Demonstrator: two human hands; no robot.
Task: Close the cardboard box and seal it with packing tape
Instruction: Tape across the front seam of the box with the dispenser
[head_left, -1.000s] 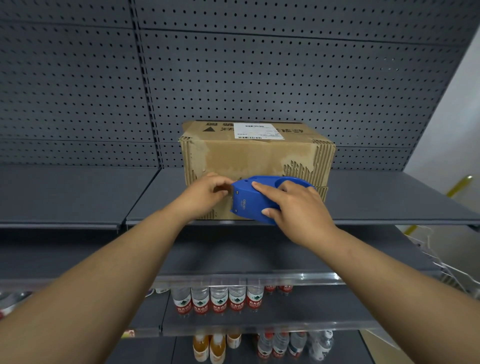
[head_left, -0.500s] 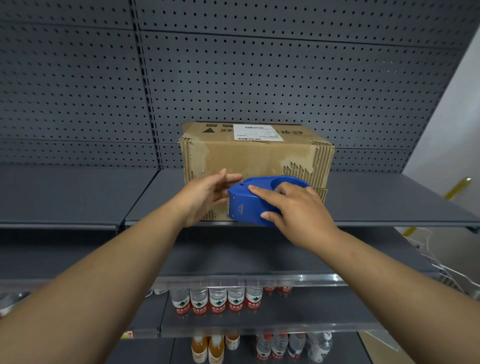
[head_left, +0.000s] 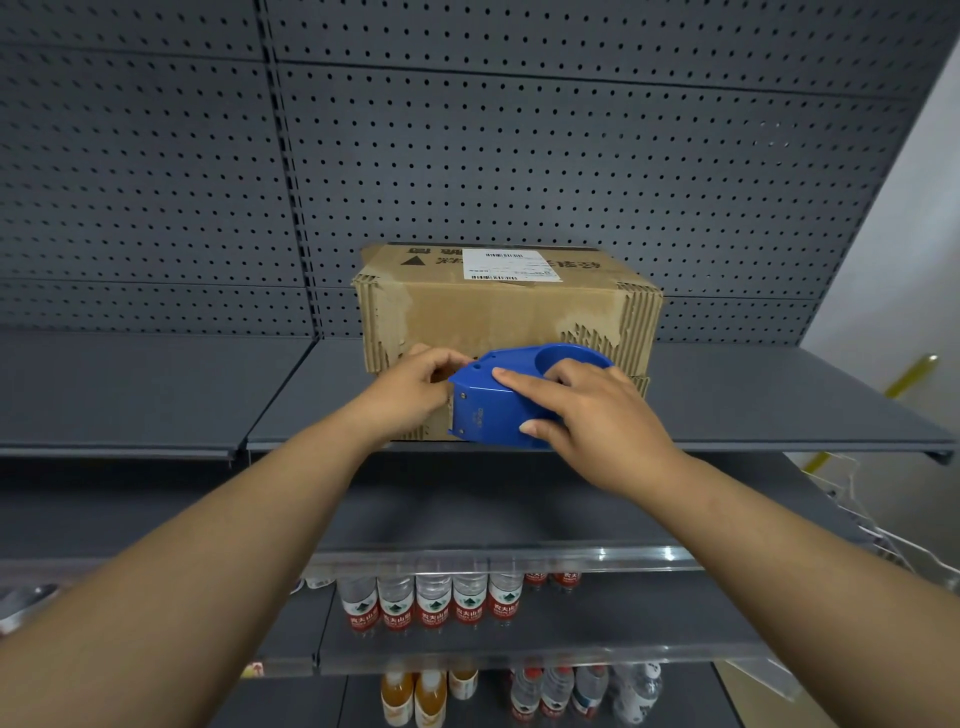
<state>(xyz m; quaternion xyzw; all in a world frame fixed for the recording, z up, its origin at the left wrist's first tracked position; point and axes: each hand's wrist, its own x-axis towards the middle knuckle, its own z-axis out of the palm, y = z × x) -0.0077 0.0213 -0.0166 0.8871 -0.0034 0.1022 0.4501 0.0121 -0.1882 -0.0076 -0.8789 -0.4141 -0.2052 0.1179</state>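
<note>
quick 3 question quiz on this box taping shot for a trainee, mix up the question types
1. True or false: the cardboard box stands on the same shelf as the water bottles.
2. Which hand grips the blue tape dispenser?
A. left hand
B. right hand
C. neither
3. Fill in: the white label lies on the box's ____ face.

Key: 1 false, the bottles are on a lower shelf; 2 B; 3 top.
</note>
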